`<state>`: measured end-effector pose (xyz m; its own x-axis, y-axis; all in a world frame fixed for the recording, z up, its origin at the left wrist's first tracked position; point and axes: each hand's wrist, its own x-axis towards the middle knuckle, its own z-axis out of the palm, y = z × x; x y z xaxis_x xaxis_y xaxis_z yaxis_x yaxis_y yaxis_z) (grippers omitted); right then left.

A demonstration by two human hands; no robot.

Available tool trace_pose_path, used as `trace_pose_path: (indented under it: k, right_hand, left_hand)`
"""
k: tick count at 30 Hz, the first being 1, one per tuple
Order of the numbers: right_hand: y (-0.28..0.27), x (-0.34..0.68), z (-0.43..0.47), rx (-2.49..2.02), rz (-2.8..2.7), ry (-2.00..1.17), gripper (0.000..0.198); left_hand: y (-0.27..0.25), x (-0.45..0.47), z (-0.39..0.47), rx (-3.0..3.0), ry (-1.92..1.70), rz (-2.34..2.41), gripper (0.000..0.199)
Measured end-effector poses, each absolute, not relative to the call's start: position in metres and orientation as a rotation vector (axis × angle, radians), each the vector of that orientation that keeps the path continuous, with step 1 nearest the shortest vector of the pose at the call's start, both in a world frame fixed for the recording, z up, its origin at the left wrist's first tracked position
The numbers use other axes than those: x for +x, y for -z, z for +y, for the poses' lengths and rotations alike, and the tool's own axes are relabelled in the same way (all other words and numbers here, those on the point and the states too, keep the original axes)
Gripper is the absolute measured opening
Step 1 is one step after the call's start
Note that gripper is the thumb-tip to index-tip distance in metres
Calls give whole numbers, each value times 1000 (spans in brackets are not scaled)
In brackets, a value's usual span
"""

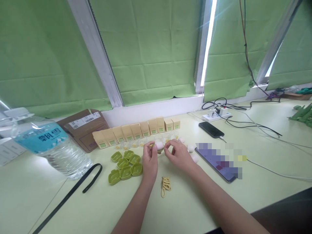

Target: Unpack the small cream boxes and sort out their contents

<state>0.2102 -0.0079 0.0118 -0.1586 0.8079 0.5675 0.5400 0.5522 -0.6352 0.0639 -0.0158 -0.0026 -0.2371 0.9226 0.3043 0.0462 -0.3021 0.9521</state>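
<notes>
My left hand (150,158) is closed around a pale pink, rounded piece (159,145), with a bit of green showing beneath it. Just to the right, my right hand (178,151) has its thumb and forefinger pinched together; whatever is between them is too small to make out. Several olive-green moulded cups (125,172) lie together left of my left hand. Nearer to me, between my forearms, sits a small bundle of yellow cord loops (166,186). More whitish-pink rounded pieces (190,148) lie beside my right hand, partly hidden by it.
Behind my hands stand a row of small kraft-paper boxes (136,131) and clear cups (135,144). A large water bottle (56,146), a cardboard box (83,128) and a black strap (70,193) are left. Two phones (211,129) and a power strip (216,114) with cables are right.
</notes>
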Motion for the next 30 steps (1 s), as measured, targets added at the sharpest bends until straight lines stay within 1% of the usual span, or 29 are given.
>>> trace_pose_path:
  k: [20, 26, 30]
  right_hand:
    - [-10, 211, -6, -1160, -1799, -322, 9]
    - [-10, 209, -7, -1121, -1822, -292, 9]
    - [-12, 208, -9, -1053, -1840, -333, 9]
  left_hand:
    - [8, 65, -17, 1485, -1597, 1249, 36]
    - [7, 66, -19, 1440, -1594, 1279, 36]
    - [5, 65, -20, 1446, -1578, 1327, 34]
